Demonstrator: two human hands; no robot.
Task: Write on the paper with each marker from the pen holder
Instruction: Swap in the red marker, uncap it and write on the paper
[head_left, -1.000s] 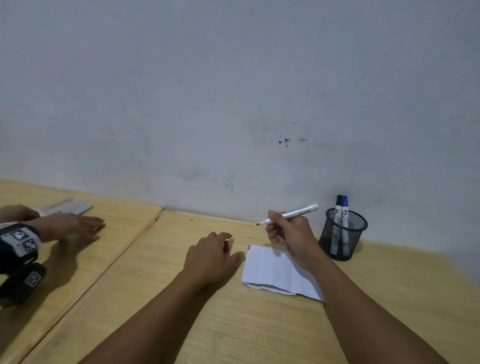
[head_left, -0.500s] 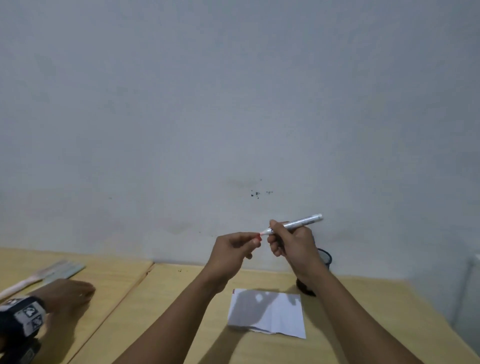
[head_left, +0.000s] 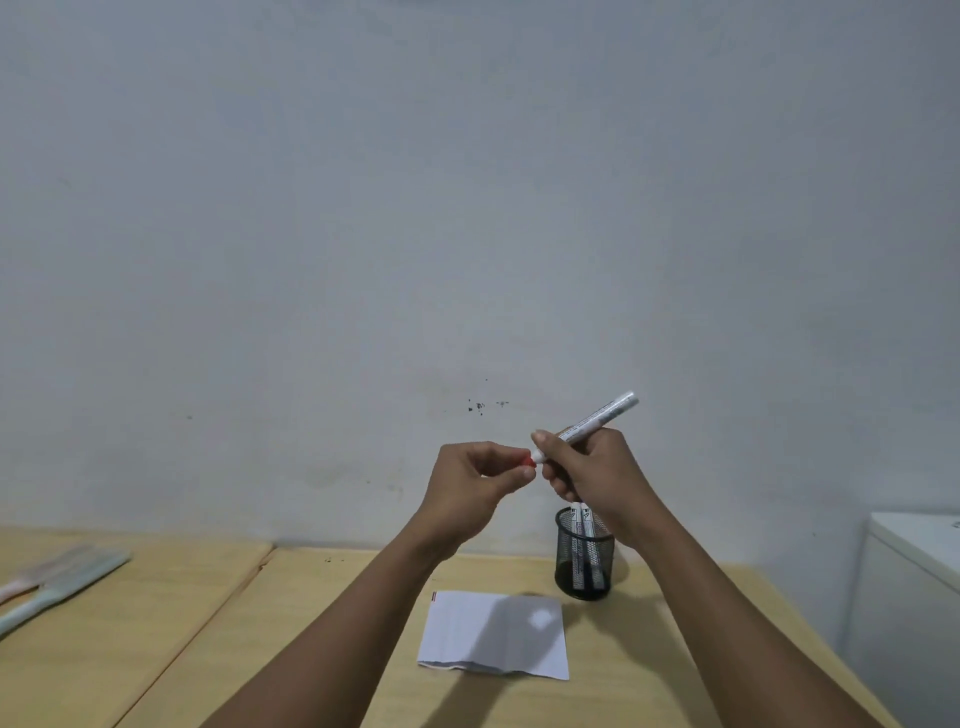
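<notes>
Both hands raised above a wooden bench, meeting at a marker's red end.

Head view: the right hand (head_left: 587, 470) grips a white marker (head_left: 597, 420) tilted up to the right; the left hand (head_left: 475, 480) pinches a red cap (head_left: 528, 461) at its tip. Below, a sheet of paper (head_left: 493, 634) lies on the light wooden bench (head_left: 322, 623), with a black mesh pen holder (head_left: 584, 561) holding two markers just beyond it, by the plain grey wall (head_left: 467, 208). A second bench (head_left: 156, 582) adjoins on the left.

Wooden table (head_left: 649, 691), pale brushes (head_left: 57, 579), white cabinet (head_left: 914, 597)
</notes>
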